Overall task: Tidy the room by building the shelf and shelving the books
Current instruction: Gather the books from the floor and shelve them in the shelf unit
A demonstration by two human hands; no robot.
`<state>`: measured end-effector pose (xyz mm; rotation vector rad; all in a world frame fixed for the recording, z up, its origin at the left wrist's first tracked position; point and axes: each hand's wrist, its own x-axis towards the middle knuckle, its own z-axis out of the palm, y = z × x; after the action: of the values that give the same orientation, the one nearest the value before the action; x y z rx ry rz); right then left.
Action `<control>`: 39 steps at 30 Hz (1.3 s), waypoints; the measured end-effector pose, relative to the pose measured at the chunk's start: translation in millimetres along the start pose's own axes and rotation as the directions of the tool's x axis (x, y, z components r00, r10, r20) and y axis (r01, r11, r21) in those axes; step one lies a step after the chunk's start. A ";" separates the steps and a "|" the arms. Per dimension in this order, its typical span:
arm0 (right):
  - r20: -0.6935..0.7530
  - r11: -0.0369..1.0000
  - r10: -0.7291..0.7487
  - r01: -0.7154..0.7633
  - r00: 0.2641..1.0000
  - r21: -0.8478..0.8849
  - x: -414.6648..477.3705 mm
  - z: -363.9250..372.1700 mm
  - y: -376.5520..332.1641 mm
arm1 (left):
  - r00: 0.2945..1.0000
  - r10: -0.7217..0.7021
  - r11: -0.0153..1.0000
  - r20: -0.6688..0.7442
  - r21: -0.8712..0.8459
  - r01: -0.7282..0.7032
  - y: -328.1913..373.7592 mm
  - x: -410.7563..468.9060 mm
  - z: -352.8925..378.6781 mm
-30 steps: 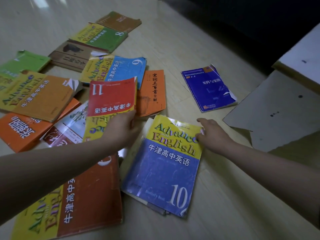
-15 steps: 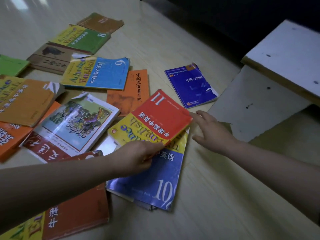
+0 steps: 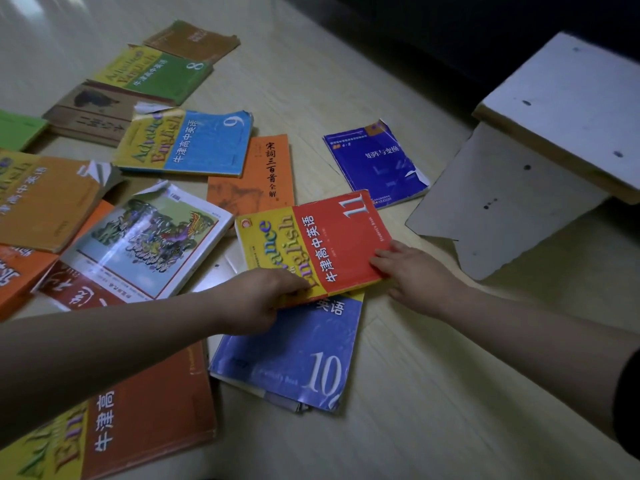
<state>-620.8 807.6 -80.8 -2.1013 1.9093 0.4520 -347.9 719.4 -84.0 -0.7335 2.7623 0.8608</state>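
left grip [image 3: 263,299]: I see it clamped on book 11 [image 3: 322,244]
right grip [image 3: 412,271]: touches its corner; clamped or not, I can't tell
book 11: over book 10 [image 3: 294,355]

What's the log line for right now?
left hand: grips red book 11 | right hand: touches it | underneath: blue book 10

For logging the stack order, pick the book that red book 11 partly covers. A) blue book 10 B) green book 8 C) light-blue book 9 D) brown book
A: book 11 overlaps the top of book 10, whose blue lower half shows beneath; the left hand grips book 11.
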 end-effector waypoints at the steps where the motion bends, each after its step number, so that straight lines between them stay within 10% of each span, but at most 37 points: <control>1: -0.010 1.000 -0.007 0.007 1.000 -0.010 -0.8 0.9 1.9 | 1.000 -0.013 1.000 -0.002 0.003 0.013 -1.9 0.5 -2.1; 13: -0.103 0.988 -0.141 0.134 0.985 -0.078 -12.2 -17.2 -1.6 | 0.996 -0.075 0.993 -0.042 0.085 0.078 -16.0 11.1 -14.9; 23: -0.105 0.858 -0.088 0.129 0.991 0.497 -9.9 -16.7 -89.6 | 0.856 -0.208 0.977 -0.473 -0.066 0.201 -16.7 -34.0 -8.5; 39: -0.014 0.811 -0.096 0.086 0.995 0.579 7.2 -10.4 -111.9 | 0.870 -0.470 0.882 -0.149 -0.127 0.454 -83.8 -104.4 8.2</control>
<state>-508.3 807.9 -75.6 -1.7518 1.6449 -0.1344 -215.5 706.7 -102.2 -1.4786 2.5144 0.8455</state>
